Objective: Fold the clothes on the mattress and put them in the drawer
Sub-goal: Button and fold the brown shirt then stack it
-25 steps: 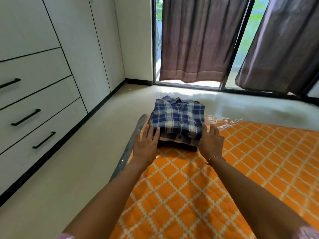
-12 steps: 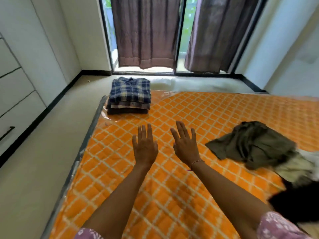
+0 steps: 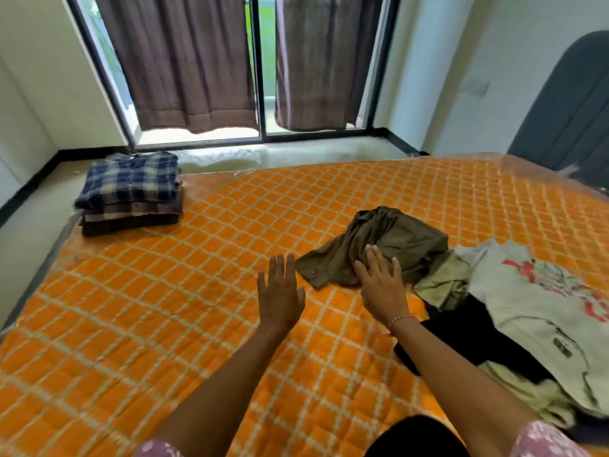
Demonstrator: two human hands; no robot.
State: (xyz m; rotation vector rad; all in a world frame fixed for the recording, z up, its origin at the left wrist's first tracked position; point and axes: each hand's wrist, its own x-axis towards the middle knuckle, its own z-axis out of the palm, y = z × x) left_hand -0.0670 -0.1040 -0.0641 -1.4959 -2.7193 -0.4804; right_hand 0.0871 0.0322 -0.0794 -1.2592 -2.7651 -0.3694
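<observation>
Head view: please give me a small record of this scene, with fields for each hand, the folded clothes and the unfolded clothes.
left hand: open, above the mattress, holds nothing
right hand: open, fingers reaching onto the olive garment
folded stack: plaid shirt on top, at the mattress's far left corner
unfolded pile: light printed shirt and dark clothes, at the right

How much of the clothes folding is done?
Partly done. A folded stack with a plaid shirt on top sits at the mattress corner. The right hand reaches onto a crumpled olive garment; the left hand hovers open. A loose pile is unfolded, and nothing shown is in a drawer yet.
</observation>
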